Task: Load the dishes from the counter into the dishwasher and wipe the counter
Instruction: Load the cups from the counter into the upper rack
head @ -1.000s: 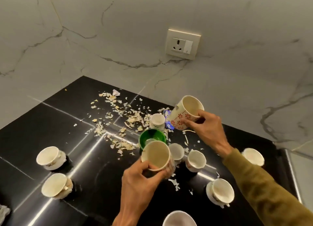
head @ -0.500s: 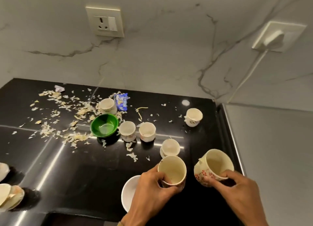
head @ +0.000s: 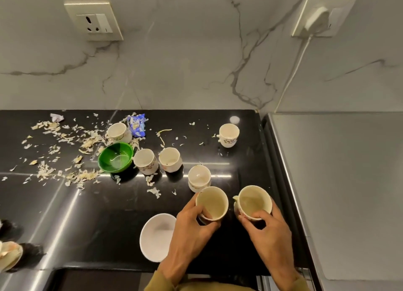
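the plain cream ceramic cup (head: 212, 203), in the left hand's (head: 189, 232) grip, and the red-flowered cream mug (head: 253, 202), gripped by the right hand (head: 267, 234), have come from the littered middle to the black stone tabletop's (head: 87, 214) near right edge, likely heading for the dishwasher; five small cups, a green plastic bowl (head: 115, 157) and scraps remain.

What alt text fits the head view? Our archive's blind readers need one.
Two hands each hold a cream cup above a black counter: left hand on a plain cup, right hand on a red-flowered cup. Behind sit five more cups, a green bowl, a white bowl and scattered peelings.
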`<state>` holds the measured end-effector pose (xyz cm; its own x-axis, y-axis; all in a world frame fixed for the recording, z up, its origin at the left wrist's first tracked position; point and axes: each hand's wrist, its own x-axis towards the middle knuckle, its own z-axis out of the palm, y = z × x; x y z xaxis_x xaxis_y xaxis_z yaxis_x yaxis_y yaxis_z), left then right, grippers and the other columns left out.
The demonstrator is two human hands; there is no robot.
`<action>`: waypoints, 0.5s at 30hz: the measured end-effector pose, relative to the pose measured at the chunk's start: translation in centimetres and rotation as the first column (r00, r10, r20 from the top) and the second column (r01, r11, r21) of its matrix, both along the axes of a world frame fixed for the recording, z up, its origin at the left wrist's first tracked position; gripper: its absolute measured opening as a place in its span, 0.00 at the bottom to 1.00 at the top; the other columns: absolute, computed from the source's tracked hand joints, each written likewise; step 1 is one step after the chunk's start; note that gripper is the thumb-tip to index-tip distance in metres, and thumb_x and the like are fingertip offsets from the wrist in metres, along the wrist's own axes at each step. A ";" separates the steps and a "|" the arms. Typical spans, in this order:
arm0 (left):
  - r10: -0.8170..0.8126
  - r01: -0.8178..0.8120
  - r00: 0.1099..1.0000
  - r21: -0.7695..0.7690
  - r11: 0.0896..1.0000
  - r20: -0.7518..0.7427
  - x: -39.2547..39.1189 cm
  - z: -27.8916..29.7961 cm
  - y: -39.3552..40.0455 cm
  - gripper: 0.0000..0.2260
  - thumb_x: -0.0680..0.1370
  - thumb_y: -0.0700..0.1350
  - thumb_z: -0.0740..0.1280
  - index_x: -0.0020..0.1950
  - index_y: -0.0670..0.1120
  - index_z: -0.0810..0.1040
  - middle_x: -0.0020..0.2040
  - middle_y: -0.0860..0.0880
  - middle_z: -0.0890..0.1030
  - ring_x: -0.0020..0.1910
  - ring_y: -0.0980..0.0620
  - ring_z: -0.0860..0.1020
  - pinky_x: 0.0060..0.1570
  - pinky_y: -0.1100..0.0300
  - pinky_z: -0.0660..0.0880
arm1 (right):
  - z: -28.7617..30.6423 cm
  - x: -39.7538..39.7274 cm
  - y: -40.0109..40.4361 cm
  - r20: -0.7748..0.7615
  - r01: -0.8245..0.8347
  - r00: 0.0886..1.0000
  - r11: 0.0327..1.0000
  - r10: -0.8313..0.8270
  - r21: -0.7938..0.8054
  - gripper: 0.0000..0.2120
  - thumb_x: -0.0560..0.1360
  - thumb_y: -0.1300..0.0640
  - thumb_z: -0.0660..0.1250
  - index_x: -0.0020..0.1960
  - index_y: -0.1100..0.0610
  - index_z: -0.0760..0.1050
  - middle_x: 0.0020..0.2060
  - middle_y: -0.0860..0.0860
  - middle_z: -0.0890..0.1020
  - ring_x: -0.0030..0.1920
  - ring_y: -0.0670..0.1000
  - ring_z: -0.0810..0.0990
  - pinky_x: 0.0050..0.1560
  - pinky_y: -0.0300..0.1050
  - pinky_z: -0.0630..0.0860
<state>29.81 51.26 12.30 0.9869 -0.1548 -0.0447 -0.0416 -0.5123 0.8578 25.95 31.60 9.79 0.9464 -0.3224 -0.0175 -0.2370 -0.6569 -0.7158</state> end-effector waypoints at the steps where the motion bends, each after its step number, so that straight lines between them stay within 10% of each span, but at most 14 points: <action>1: 0.012 -0.012 1.000 -0.005 1.000 0.006 -0.1 0.0 -0.2 0.09 0.70 0.50 0.78 0.45 0.55 0.80 0.65 0.66 0.75 0.62 0.65 0.75 0.55 0.73 0.71 | 0.0 0.2 0.3 -0.026 -0.001 1.000 1.000 0.000 -0.010 0.10 0.68 0.41 0.75 0.41 0.45 0.80 0.74 0.44 0.66 0.67 0.48 0.72 0.58 0.38 0.74; 7: -0.008 0.008 1.000 0.053 0.999 -0.016 -0.9 0.2 -1.4 0.37 0.72 0.51 0.74 0.73 0.69 0.56 0.79 0.67 0.47 0.73 0.67 0.55 0.56 0.85 0.56 | 0.1 1.4 0.2 0.015 -0.081 0.997 0.997 0.081 0.000 0.31 0.68 0.47 0.77 0.68 0.46 0.70 0.79 0.43 0.40 0.77 0.46 0.51 0.66 0.42 0.64; 15: 0.047 -0.046 0.999 0.029 0.999 -0.008 -0.4 -1.4 -3.0 0.53 0.68 0.65 0.74 0.79 0.63 0.39 0.77 0.62 0.48 0.76 0.61 0.53 0.72 0.62 0.57 | -0.3 2.3 -1.0 0.064 -0.161 0.986 0.985 0.157 0.062 0.37 0.66 0.47 0.79 0.67 0.41 0.60 0.70 0.43 0.63 0.69 0.46 0.67 0.60 0.40 0.72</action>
